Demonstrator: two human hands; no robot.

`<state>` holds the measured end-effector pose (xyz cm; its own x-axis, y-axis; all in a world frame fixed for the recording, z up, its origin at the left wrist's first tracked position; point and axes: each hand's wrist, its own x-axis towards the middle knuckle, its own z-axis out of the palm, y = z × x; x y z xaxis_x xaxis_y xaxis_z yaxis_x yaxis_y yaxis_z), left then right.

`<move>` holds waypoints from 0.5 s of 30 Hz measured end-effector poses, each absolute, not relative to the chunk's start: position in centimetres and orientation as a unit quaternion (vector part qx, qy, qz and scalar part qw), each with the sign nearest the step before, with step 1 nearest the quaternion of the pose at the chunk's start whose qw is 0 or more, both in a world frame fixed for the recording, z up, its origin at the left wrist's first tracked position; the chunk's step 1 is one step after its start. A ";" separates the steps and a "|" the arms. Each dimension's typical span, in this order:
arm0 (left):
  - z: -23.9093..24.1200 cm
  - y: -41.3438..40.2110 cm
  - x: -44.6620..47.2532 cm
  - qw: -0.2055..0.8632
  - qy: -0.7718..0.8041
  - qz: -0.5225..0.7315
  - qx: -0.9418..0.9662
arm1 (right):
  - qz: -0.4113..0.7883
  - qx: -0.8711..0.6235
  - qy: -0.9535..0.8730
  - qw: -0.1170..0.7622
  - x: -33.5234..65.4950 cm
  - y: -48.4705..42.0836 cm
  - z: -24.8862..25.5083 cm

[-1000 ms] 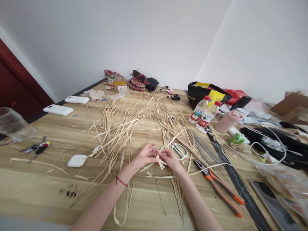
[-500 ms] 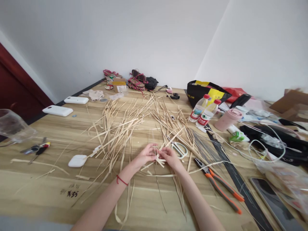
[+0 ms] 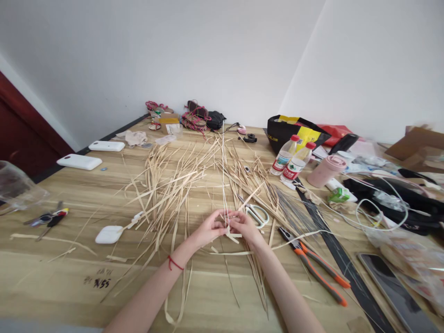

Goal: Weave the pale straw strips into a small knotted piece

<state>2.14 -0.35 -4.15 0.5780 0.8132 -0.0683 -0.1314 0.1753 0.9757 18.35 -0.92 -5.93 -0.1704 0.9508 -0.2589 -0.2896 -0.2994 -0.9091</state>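
My left hand (image 3: 210, 227) and my right hand (image 3: 245, 226) meet over the middle of the table. Their fingers are closed in a pinch on a small folded piece of pale straw strip (image 3: 233, 236), whose short ends stick out below the fingertips. Two thin pale wires (image 3: 224, 175) rise from between the fingers, nearly upright. How they join the straw is hidden by my fingers. Just beyond my right hand lie white-handled scissors (image 3: 261, 216). Loose straw strips (image 3: 173, 185) spread in front of both hands and under them.
Orange-handled pliers (image 3: 314, 263) and a bundle of thin wires (image 3: 294, 208) lie to the right. Beyond stand two water bottles (image 3: 293, 166), a pink cup (image 3: 326, 170) and a black bag (image 3: 277, 132). A phone (image 3: 391, 286) rests at the right, a white case (image 3: 108, 234) at the left.
The thin wires now stand tall and plainly visible above my fingers. My hands stay close together on the straw piece, with slightly shifted fingers. The view has moved a little.
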 end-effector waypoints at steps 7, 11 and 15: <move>-4.1 0.0 2.2 0.687 0.332 0.333 0.554 | 0.699 -0.440 -0.347 0.444 18.6 -1.0 -5.2; -4.3 0.2 1.9 0.680 0.356 0.326 0.552 | 0.734 -0.411 -0.316 0.439 18.9 -1.0 -4.6; -4.9 0.1 1.8 0.680 0.356 0.344 0.541 | 0.732 -0.404 -0.308 0.454 18.8 -1.0 -4.6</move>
